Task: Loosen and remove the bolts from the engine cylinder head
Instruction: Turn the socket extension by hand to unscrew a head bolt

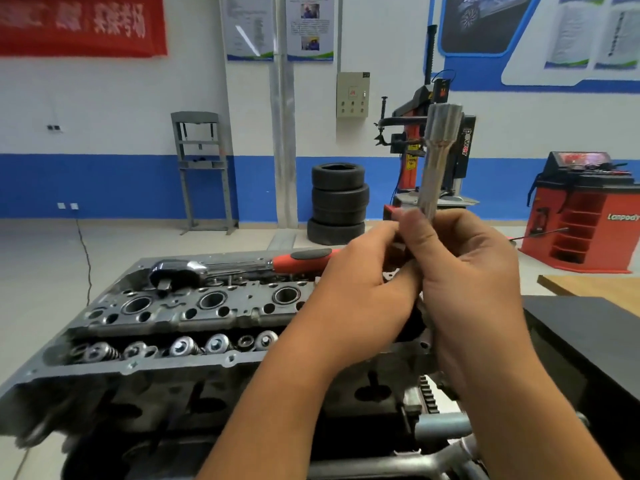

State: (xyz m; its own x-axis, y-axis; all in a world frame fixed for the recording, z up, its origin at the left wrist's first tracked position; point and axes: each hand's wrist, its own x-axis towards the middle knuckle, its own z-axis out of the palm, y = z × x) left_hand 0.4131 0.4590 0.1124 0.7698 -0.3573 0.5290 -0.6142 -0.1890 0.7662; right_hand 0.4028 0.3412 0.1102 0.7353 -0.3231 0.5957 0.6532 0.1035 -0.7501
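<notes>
The grey engine cylinder head (194,317) lies in front of me, with round bores on top and a row of valve springs along its near side. A ratchet wrench (242,266) with a red and black handle rests across the head's far edge. My right hand (474,285) grips a long silver socket extension (438,164), holding it upright above the head's right end. My left hand (360,292) pinches the extension's lower end, right against my right hand. What sits between the fingertips is hidden.
A black case (588,334) lies at the right, beside a wooden tabletop (595,287). Behind stand stacked tyres (337,202), a tyre changer (426,133), a red wheel balancer (585,216) and a grey press frame (202,171). Stand tubes (443,431) show below.
</notes>
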